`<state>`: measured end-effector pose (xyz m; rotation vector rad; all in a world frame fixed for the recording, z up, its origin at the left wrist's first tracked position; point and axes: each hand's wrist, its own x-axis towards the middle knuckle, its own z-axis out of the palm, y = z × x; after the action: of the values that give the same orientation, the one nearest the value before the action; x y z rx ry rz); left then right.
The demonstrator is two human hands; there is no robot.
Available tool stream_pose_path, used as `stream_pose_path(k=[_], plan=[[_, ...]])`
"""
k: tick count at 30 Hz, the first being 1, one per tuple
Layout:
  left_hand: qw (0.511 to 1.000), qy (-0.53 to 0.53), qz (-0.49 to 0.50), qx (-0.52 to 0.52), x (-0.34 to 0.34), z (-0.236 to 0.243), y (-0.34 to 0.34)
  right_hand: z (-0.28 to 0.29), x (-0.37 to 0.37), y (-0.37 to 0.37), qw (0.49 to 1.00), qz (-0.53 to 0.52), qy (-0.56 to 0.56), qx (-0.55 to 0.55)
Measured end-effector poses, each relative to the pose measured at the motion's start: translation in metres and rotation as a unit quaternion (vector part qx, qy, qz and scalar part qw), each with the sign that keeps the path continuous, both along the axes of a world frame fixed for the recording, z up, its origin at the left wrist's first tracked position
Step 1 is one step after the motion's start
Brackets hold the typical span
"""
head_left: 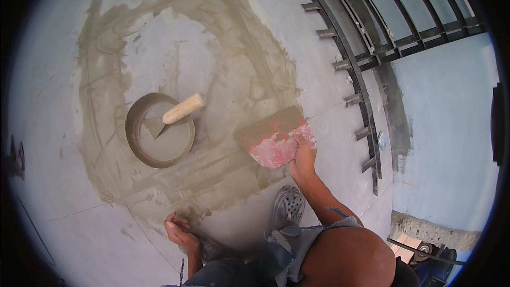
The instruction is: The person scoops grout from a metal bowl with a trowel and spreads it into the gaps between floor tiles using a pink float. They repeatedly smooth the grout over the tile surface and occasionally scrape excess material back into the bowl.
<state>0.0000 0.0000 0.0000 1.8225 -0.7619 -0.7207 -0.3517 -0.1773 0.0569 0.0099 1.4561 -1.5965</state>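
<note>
My right hand (302, 155) grips the lower right edge of a flat red spreader (277, 143), whose upper part is coated in grey-brown grout. The spreader lies over the right side of the wet grout patch (234, 175) on the floor. My left hand (179, 229) is at the patch's near edge, fingers curled in, with nothing visible in them. Left of the spreader, apart from both hands, stands a round bucket (135, 146). A trowel with a wooden handle (184, 108) rests in it, its blade inside and its handle sticking out over the right rim.
Pale floor tiles (58, 143) with thin joints surround the smear. A black metal railing (366, 101) with short stubs runs along the right side, beside a light blue wall (446, 127). My shoe (288, 205) stands just below the spreader. Dark equipment (438, 263) is at lower right.
</note>
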Motion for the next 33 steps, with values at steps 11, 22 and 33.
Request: stream_pose_path(k=[11,22,33], plan=[[1.000,0.011,0.002,-0.002,0.003,0.004,-0.001,-0.040,-0.016,-0.081,0.999,-0.042,0.013,-0.023],[1.000,0.007,0.010,0.001,0.009,0.000,0.003,0.105,-0.002,-0.066,0.810,0.386,0.440,0.041],[1.000,-0.014,0.011,0.007,-0.004,0.007,-0.003,0.061,0.104,-0.100,0.405,0.636,0.652,0.082]])
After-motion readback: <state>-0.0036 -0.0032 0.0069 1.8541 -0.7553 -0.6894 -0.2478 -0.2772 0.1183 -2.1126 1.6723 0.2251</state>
